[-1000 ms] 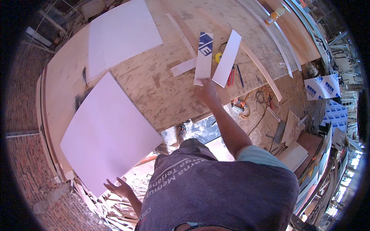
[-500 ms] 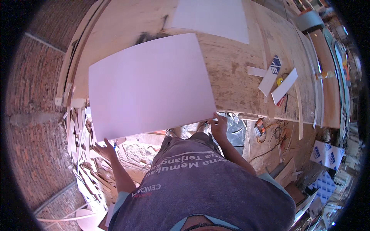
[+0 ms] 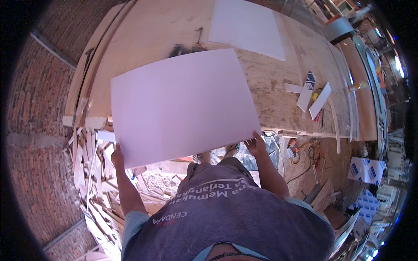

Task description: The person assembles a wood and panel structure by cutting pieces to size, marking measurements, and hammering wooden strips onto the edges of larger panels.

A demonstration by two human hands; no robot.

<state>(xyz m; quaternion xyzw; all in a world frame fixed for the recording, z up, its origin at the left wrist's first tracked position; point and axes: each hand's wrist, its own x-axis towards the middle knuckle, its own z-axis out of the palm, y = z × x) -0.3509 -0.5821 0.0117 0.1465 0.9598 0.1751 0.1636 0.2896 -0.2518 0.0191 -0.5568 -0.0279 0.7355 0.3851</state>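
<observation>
A large white rectangular board (image 3: 183,104) spans the space between my hands, its far part over the wooden workbench (image 3: 270,98) and its near edge towards my body. My left hand (image 3: 117,155) grips its left side close to the near corner. At the near right corner, my right hand (image 3: 256,144) holds the edge, thumb on top and fingers below. Whether the board rests on the bench or hangs just above it, I cannot tell.
Another white sheet (image 3: 248,30) lies at the bench's far side. White offcut strips (image 3: 320,101) and a yellow tape measure (image 3: 315,97) lie on the right. Scrap wood strips (image 3: 98,174) heap below left; an orange power tool (image 3: 292,148) with cables is below right.
The board has shifted slightly right and towards me in the picture. My left hand has moved up from the near corner onto the board's left side. My right hand keeps its corner.
</observation>
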